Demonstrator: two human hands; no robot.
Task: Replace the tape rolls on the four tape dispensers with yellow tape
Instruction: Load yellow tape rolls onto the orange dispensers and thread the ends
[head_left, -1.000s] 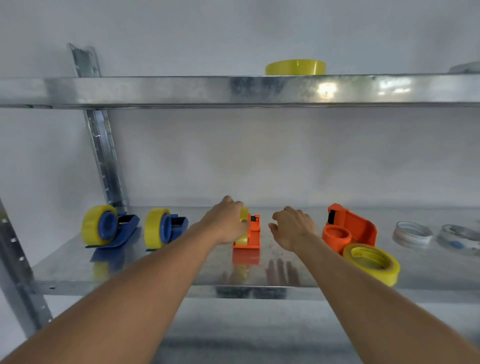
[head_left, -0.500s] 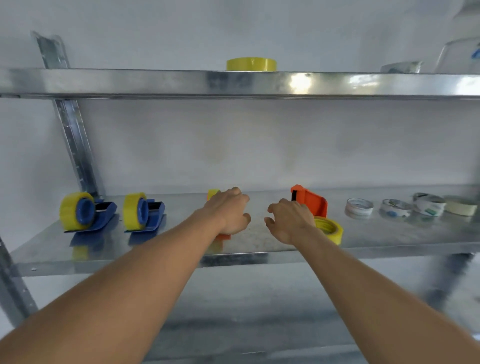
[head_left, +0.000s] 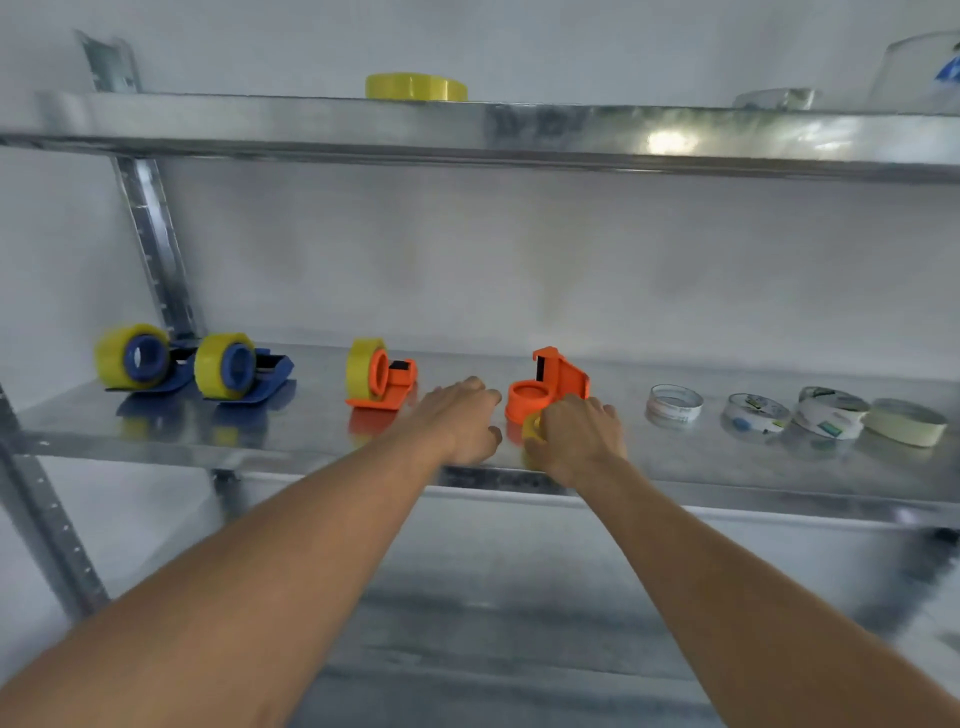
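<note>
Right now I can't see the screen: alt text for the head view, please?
Right hand grips a yellow roll beside the empty orange dispenser; left hand hovers open. Three dispensers left already carry yellow tape.

Steel shelf (head_left: 311, 431) carries four dispensers (head_left: 382, 376) – three loaded yellow – and four loose rolls (head_left: 674, 405) rightward

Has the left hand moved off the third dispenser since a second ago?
Yes. The left hand has shifted right, off the loaded orange dispenser toward the empty orange dispenser.
</note>
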